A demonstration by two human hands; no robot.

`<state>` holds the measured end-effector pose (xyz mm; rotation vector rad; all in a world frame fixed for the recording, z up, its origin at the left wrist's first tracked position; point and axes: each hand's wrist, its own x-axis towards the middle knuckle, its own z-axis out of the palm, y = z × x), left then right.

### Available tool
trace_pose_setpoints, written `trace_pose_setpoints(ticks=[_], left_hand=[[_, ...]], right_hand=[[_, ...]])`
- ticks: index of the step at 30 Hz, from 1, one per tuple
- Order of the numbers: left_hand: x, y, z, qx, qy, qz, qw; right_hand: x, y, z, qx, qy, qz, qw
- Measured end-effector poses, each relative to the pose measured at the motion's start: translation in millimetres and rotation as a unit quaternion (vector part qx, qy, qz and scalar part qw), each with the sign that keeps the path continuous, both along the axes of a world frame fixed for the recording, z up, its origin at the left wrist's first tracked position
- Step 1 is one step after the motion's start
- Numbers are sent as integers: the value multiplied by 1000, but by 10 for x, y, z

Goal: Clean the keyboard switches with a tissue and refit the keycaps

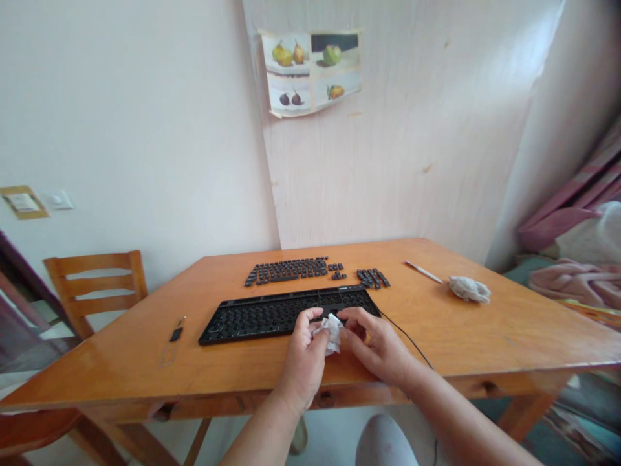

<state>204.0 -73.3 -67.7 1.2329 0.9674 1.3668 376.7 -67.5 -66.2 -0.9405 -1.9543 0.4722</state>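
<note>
Between my two hands is a crumpled white tissue (332, 331), just in front of the black keyboard base (262, 318). The base lies on the table with its keycaps off. My left hand (308, 353) closes around the tissue from the left, thumb against it. From the right, the curled fingers of my right hand (376, 343) pinch at the tissue's edge. Behind the base, loose black keycaps (291, 270) lie in keyboard order, with the number-pad keycaps (372, 278) grouped to the right. Both hands hide the base's lower right part.
On the wooden table (466, 336), a crumpled greyish-white cloth (469, 289) and a white pen-like stick (424, 272) lie at the right. A small black tool with a wire loop (176, 334) rests at the left. The keyboard's cable (410, 338) runs off the front edge. A chair (99, 285) stands left.
</note>
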Motion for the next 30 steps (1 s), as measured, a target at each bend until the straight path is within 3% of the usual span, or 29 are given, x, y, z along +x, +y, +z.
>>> trace_pose_setpoints(ticks=[10,18,22,25,30], left_hand=[[-11,-10,-54,39,67,0,997],[26,-28,-29,55,105,17,993],[62,-50,-45,69,135,4,988],[78,-63,-52,74,156,4,985],[71,-65,-28,74,178,34,981]], right_hand=[[-14,30,-9,-61,-18,30,998],[19,39,-68,22,-13,-11,1000],[13,58,-57,42,-27,4,999],[9,50,-23,22,-32,22,999],[25,35,-1,-28,-27,-36,999]])
